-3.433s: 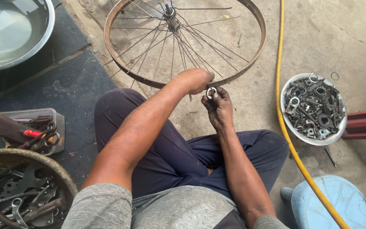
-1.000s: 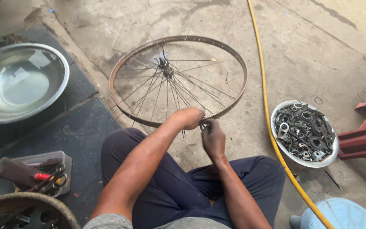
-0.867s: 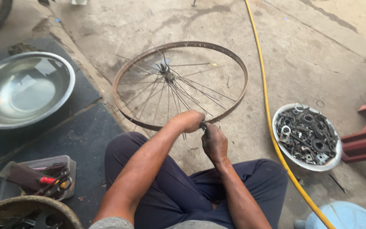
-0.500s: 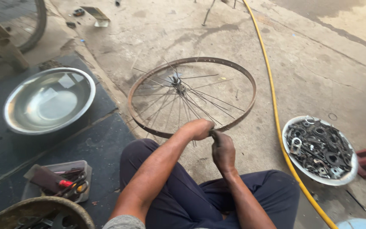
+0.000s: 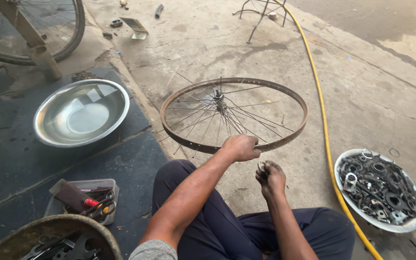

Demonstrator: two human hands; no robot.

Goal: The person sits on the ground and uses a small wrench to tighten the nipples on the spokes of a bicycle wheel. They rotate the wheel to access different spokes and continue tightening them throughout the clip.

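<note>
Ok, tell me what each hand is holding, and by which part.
The right hand pinches a small metal ring by its edge in a fingertip grip. The left hand rests on the wheel rim, near side.

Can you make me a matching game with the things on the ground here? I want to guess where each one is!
Things:
1. wheel rim
2. yellow hose
3. silver basin
4. dish of metal parts

Places:
A. far right, beside the hose
B. on the dark mat, left
C. under the left hand
D. running between rim and parts dish

Pairs: 1-C, 2-D, 3-B, 4-A
</note>
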